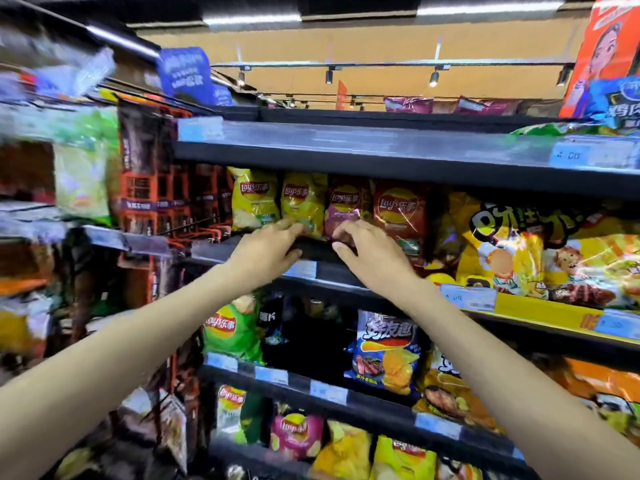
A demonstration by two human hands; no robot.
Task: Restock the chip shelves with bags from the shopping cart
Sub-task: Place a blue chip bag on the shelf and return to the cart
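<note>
A supermarket snack aisle is seen under strip lights, with black metal shelves (346, 152) stacked in tiers and edged with pale price-tag strips. On the middle tier four glossy foil chip bags stand upright in a row: two yellow ones, the second yellow bag (302, 202) beside a maroon bag (346, 206), then a red bag (398, 213). Large crinkled yellow cartoon-printed bags (519, 251) are piled to the right.

Both arms are stretched toward this tier. The left hand (266, 249) is laid over the shelf lip with straight fingers touching the foot of the second yellow bag; nothing is gripped. The right hand (367, 251) is placed at the base of the maroon bag with fingers loosely curled against it; whether the bag is pinched or merely nudged cannot be told. The shopping cart is not in view (nor is any bag being carried).

The step in hand is judged to be squaring up bags just placed. Air-filled foil is slippery and springy, so the bags are best pushed back from the bottom seam, kept upright, logos forward, and pressure kept light so that chips are not crushed or neighbours toppled.
</note>
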